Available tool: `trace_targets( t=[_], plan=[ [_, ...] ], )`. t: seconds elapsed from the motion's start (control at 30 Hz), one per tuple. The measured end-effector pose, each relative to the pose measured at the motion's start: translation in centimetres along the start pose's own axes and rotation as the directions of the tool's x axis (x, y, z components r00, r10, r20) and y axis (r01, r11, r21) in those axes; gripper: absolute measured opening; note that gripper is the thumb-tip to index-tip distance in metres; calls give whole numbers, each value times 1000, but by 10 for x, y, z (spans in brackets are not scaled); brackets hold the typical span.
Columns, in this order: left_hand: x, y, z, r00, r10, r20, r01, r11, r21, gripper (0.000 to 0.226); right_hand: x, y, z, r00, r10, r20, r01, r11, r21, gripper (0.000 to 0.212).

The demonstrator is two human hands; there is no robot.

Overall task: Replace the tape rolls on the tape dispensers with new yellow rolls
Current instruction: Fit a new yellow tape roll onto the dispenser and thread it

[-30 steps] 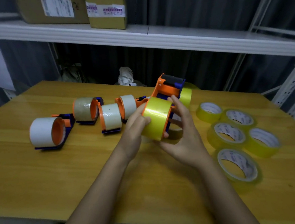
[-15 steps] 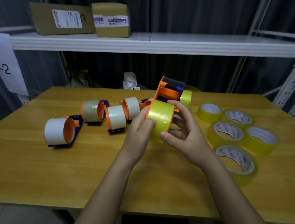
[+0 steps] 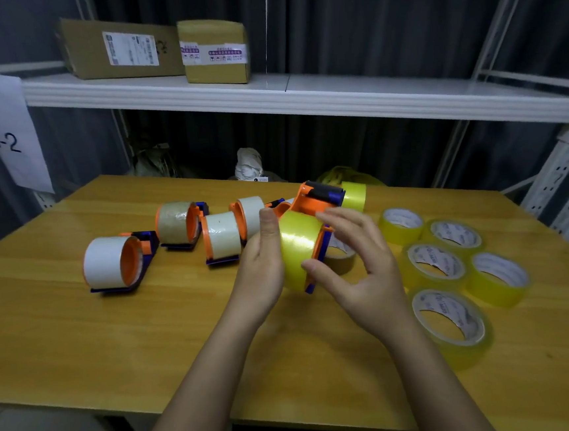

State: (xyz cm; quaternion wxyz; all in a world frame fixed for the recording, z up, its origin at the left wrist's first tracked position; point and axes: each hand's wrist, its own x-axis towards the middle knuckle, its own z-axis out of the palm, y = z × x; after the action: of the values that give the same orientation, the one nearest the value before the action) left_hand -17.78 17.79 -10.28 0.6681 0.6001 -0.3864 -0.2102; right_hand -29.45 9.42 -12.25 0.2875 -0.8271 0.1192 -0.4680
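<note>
An orange and blue tape dispenser [image 3: 312,200] stands tilted at the table's middle with a new yellow roll [image 3: 297,245] on its hub. My left hand [image 3: 263,262] presses flat against the roll's left face, fingers straight and thumb up. My right hand [image 3: 363,267] cups the dispenser from the right, its thumb on the lower blue edge and its fingers spread over the frame. Several loose yellow rolls [image 3: 432,264] lie flat to the right. Several dispensers with white rolls [image 3: 112,266] sit to the left. A brownish roll [image 3: 340,258] lies behind my right hand.
Behind the held dispenser stands another one bearing a yellow roll [image 3: 355,195]. The wooden table [image 3: 149,340] has bare room near its front edge. A white shelf [image 3: 300,98] with cardboard boxes [image 3: 213,51] runs above the far side.
My left hand has flattened against the yellow roll's side and my right fingers have spread wider. The view has tilted upward.
</note>
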Motion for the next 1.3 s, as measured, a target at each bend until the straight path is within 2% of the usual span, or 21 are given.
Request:
trace_targets(
  t=[0.07,0.13,0.23,0.27,0.33,0.43,0.53,0.6,0.67,0.7,0.8,0.9,1.0,1.07,1.13,1.2,1.23,1.3],
  plan=[
    [0,0,-2,1000,4,-4,-4,999,50,87,3,-3,-2,982,-179,-64,165,970,-179,33],
    [1,-2,-3,999,41,14,-42,994,100,96,6,-6,-4,960,-278,-42,255,923,-287,24],
    [0,-1,-3,991,131,22,-133,980,146,78,9,-6,-7,923,-383,50,368,833,-414,21],
    [1,-1,-3,989,145,34,-149,977,152,78,10,-6,-7,912,-404,70,392,809,-439,20],
    [1,-1,-2,990,128,63,-137,980,146,80,11,-5,-6,901,-426,77,412,790,-453,18],
    [-3,2,-1,994,80,77,-90,987,135,61,13,0,-1,902,-427,62,404,785,-469,16],
    [-4,-5,-2,993,53,108,-68,988,139,78,12,3,6,958,-288,-13,261,887,-381,18],
    [-2,-9,-4,993,22,115,-40,986,163,89,13,1,6,992,-108,-71,96,982,-162,19],
    [-3,-9,-5,993,-14,121,-8,983,182,85,13,-2,3,996,67,-52,-63,996,67,19],
    [-4,-8,-6,991,-29,128,6,984,176,79,13,-3,1,997,81,-18,-79,993,93,18],
    [-4,-9,-7,995,-16,96,-6,975,223,80,10,0,2,995,-27,101,35,996,-77,27],
    [2,-17,-9,996,-27,83,5,966,259,96,9,3,4,990,-96,104,115,975,-192,28],
    [3,-21,-7,991,-36,127,4,969,246,99,8,2,4,978,-179,108,206,917,-343,25],
    [3,-20,-7,985,-66,159,28,973,231,101,8,2,7,976,-187,113,217,890,-402,24],
    [2,-20,-9,974,-115,195,65,967,248,96,6,1,10,990,-90,104,121,933,-340,17],
    [-1,-16,-12,958,-171,232,94,946,311,85,6,2,10,987,94,129,-63,972,-226,11],
    [-2,-15,-14,954,-184,235,98,937,334,83,8,2,10,963,209,170,-179,968,-176,13],
    [-2,-17,-16,956,-178,234,80,923,376,93,10,2,9,870,412,272,-418,908,-37,18]
  ],
)
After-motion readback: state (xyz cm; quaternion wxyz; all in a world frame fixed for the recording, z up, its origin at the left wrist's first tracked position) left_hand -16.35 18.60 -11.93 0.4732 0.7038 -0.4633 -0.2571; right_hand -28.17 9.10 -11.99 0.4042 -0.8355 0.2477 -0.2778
